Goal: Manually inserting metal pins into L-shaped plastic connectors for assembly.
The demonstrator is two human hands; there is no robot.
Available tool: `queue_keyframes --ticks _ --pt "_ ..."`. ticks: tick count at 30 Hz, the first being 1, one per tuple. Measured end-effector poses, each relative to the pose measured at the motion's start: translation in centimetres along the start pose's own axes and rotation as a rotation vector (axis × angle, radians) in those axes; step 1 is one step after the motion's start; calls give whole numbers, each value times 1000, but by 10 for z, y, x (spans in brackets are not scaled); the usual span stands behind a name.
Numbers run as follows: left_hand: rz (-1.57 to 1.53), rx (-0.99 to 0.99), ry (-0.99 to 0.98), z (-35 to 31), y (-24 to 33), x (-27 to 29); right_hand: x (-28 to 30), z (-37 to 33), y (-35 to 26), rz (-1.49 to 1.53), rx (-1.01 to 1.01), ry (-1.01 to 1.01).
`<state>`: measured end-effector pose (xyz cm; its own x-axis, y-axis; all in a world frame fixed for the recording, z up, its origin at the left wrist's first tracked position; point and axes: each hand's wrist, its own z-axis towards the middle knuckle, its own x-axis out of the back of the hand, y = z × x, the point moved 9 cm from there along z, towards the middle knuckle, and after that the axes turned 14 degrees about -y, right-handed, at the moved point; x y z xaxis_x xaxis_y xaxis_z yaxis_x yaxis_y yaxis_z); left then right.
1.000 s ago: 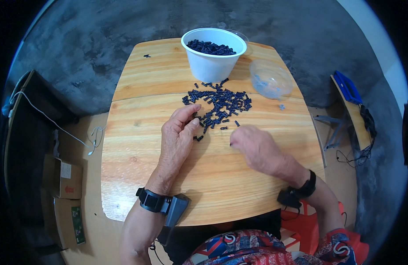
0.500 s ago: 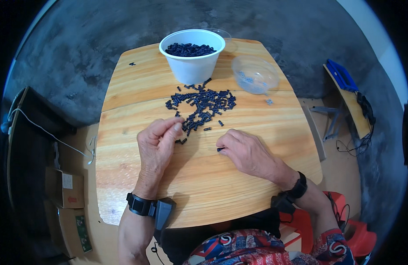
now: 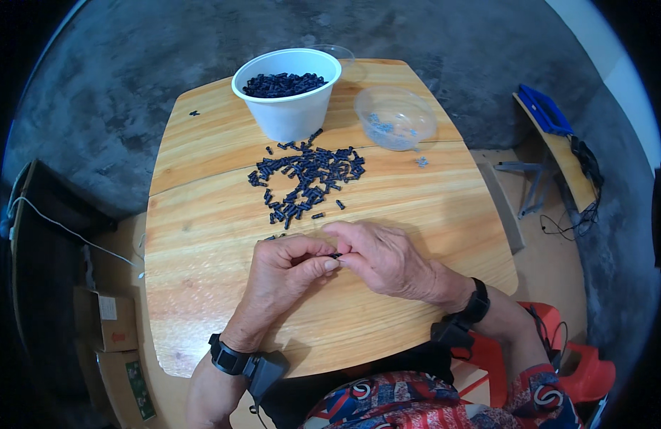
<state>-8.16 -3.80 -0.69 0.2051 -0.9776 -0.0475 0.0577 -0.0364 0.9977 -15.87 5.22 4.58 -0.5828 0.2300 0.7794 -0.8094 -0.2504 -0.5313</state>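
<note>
My left hand (image 3: 282,273) and my right hand (image 3: 390,259) meet over the near middle of the wooden table (image 3: 416,329). Between their fingertips sits a small black cylindrical piece (image 3: 335,255), mostly covered by the fingers. Thumb and forefinger of each hand are pinched together at it. Just beyond the hands lies a loose heap of similar small black pieces (image 3: 302,179), with a few strays around its edge. Part of the nearest strays is hidden behind my left hand.
Behind the heap stands a white tub (image 3: 287,118) full of the black pieces. To its right, a clear plastic bowl (image 3: 416,129) holds small silvery bits, with a few silvery bits (image 3: 422,162) beside it. A clear lid (image 3: 337,53) lies behind the tub. Two black pieces (image 3: 194,113) rest far left.
My left hand has come away from the heap, nearer and to the right, to meet my right hand. The right hand has shifted slightly left. The whole view has moved a little.
</note>
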Motion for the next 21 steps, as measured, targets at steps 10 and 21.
queue_keyframes --ticks 10,21 --pt "-338 170 50 -3 -13 -3 -3 5 2 152 0 -31" --pt "-31 75 93 -2 -13 1 -2 5 12 167 30 -90"
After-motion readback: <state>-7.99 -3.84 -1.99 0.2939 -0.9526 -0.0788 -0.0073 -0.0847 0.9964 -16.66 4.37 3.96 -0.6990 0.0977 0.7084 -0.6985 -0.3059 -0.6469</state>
